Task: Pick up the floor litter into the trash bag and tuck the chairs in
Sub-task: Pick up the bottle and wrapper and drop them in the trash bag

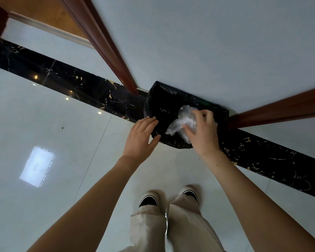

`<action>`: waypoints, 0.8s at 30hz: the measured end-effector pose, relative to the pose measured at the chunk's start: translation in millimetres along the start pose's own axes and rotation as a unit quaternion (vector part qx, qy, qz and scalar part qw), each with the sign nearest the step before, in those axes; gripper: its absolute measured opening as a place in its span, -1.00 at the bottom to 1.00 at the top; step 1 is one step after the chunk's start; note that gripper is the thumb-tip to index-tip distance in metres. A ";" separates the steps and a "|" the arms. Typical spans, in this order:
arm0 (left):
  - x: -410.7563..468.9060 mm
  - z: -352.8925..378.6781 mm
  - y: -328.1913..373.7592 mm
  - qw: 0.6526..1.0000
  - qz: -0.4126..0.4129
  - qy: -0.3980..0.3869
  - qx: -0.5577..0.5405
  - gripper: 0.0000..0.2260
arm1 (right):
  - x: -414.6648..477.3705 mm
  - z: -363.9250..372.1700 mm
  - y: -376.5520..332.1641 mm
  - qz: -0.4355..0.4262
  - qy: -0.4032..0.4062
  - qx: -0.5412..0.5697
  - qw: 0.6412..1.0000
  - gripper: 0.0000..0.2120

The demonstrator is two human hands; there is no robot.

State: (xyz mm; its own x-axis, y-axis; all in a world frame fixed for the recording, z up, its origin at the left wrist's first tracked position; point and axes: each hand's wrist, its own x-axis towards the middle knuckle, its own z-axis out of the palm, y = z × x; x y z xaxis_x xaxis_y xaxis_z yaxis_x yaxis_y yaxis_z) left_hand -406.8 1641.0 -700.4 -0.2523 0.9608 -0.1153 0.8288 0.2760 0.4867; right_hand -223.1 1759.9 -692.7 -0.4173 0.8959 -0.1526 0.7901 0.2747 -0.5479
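Observation:
A black trash bag (pixel 164 106) stands open on the floor against the wall, in the middle of the head view. My right hand (pixel 205 132) is over its mouth, shut on a crumpled piece of clear plastic litter (pixel 183 122) that hangs inside the opening. My left hand (pixel 143 136) rests at the bag's near left rim with its fingers apart, touching the edge; I cannot tell whether it grips the rim. No chairs are in view.
A pale wall (pixel 207 42) rises behind the bag, with brown wooden door frames on the left (pixel 105 46) and right (pixel 280 110). A black marble strip (pixel 80 84) crosses the glossy light tile floor (pixel 53 142). My feet (pixel 169 197) stand just behind the bag.

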 end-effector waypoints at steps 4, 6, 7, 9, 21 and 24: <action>-1.7 -26.9 15.4 1.000 0.011 -0.006 -0.006 -0.57 | -5.0 -23.4 -16.4 0.001 -0.009 -0.031 0.999 -0.44; -4.1 -53.4 30.4 1.000 0.015 -0.011 -0.008 -0.55 | -13.7 -51.9 -32.1 0.004 -0.004 -0.029 1.000 -0.42; -6.0 -69.9 40.1 1.000 0.017 -0.013 -0.011 -0.54 | -19.8 -70.0 -41.7 -0.001 0.001 -0.031 1.000 -0.43; -11.0 -110.0 63.7 0.999 0.030 -0.016 -0.017 -0.53 | -34.3 -112.5 -64.2 -0.023 0.015 -0.039 0.999 -0.45; -94.8 -425.7 259.4 0.983 0.180 -0.021 -0.010 -0.55 | -177.1 -416.3 -265.0 -0.011 0.111 -0.052 0.992 -0.54; -128.8 -480.8 299.5 0.976 0.218 -0.004 -0.011 -0.55 | -228.8 -466.7 -301.3 0.003 0.147 -0.068 0.987 -0.52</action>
State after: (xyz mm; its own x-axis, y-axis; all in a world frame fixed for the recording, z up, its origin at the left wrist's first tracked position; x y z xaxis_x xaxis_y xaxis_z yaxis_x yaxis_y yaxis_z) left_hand -366.2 1586.8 -123.4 0.1256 0.9869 0.1010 0.8459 -0.1598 0.5089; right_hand -156.2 1635.1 -108.9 -0.2795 0.9549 0.1002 0.8535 0.2949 -0.4296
